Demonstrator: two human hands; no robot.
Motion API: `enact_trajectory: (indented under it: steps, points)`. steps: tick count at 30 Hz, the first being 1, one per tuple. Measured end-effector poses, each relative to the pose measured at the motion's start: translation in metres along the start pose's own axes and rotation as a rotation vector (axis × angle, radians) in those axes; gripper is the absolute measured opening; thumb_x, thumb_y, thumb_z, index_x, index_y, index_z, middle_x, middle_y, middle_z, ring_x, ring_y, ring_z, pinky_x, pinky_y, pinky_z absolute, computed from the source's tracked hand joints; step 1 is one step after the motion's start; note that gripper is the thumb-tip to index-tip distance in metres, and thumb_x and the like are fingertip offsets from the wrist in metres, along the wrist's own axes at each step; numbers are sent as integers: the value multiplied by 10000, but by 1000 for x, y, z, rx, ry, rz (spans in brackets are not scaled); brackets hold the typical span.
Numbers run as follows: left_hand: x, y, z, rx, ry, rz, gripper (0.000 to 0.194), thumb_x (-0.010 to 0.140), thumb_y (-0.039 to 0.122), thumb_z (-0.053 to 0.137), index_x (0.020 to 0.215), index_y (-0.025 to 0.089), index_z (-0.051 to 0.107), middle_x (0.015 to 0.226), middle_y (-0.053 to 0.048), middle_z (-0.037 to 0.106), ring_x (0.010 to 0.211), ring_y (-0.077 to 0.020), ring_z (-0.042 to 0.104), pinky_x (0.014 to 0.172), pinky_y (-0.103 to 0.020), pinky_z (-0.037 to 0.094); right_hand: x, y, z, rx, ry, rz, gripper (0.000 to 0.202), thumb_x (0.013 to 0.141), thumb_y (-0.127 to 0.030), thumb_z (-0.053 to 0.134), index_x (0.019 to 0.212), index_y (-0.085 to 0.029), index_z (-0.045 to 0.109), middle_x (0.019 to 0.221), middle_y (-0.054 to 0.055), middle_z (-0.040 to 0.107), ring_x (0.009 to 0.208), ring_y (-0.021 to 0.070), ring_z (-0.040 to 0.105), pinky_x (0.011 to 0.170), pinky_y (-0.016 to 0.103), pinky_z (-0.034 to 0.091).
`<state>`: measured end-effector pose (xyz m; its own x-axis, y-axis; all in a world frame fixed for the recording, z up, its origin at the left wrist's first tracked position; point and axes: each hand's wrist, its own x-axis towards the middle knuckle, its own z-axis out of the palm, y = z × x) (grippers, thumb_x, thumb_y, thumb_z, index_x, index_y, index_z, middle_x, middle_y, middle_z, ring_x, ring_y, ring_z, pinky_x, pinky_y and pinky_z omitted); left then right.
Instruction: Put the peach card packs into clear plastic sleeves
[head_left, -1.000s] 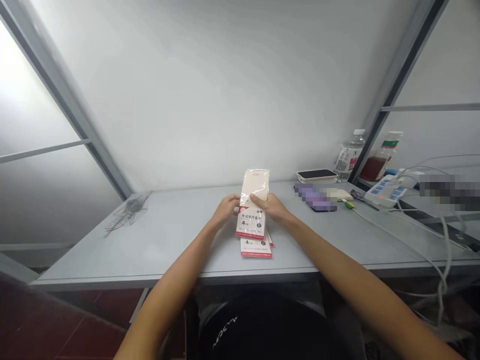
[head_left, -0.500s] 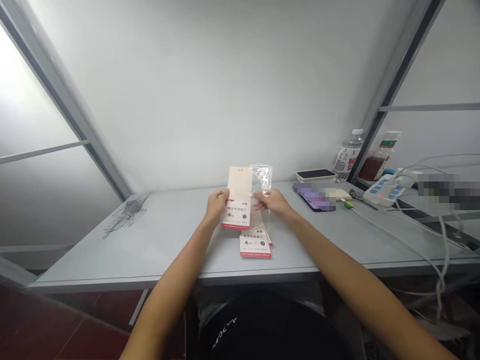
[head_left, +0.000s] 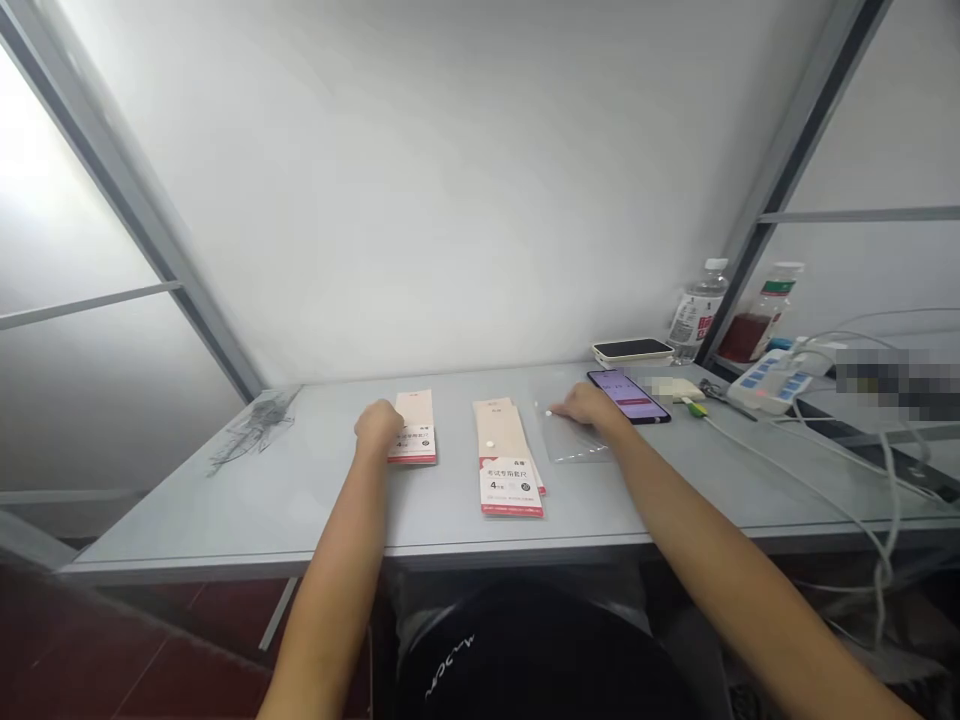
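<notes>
On the left half of the desk lies a cream ruler-set packet [head_left: 417,448] with a white printed label and red bottom strip. My left hand [head_left: 379,427] grips its left side, fingers closed and partly hidden. Two similar packets, overlapping, lie in the middle; the upper packet [head_left: 507,440] has a white round button and covers most of the lower one. To their right a clear plastic sleeve [head_left: 566,447] lies flat on the desk. My right hand [head_left: 589,407] pinches the sleeve near its small white button, the thumb pointing left.
A lit phone [head_left: 628,395] lies right of my right hand, with a pale-edged phone [head_left: 632,350] behind it. Bottles [head_left: 696,315], a power strip [head_left: 776,378] and cables [head_left: 795,455] crowd the right. Dark scribble-like strands [head_left: 255,432] lie at the left.
My hands have moved apart and down to the desk. The left carried one packet leftward; the right carried the clear sleeve rightward. The two middle packets are now uncovered.
</notes>
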<state>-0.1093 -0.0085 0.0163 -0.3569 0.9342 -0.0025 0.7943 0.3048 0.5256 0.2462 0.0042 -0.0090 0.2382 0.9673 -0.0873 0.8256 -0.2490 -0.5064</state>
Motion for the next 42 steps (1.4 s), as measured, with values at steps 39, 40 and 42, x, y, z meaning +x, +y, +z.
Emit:
enact_trajectory:
  steps: [39, 40, 42]
  points:
    - [-68, 61, 48, -247, -11, 495, 414, 875, 531, 285, 730, 201, 487, 643, -30, 606, 563, -146, 551, 518, -259, 362, -74, -69, 26, 486, -142, -376, 445, 705, -604, 574, 702, -162, 626, 704, 69, 671, 623, 197, 602, 545, 277, 411]
    - [-70, 63, 47, -300, 0, 513, 413, 871, 549, 286, 766, 202, 485, 621, -18, 587, 549, -142, 542, 515, -257, 359, -74, -70, 27, 606, -221, -394, 416, 703, -567, 603, 730, -154, 644, 711, 71, 677, 622, 197, 610, 554, 279, 430]
    - [-73, 65, 47, -357, 44, 562, 390, 854, 568, 329, 880, 206, 471, 593, 8, 544, 543, -141, 526, 522, -257, 356, -74, -71, 29, 820, -314, -425, 357, 716, -490, 631, 796, -145, 669, 760, 76, 691, 667, 203, 629, 591, 287, 465]
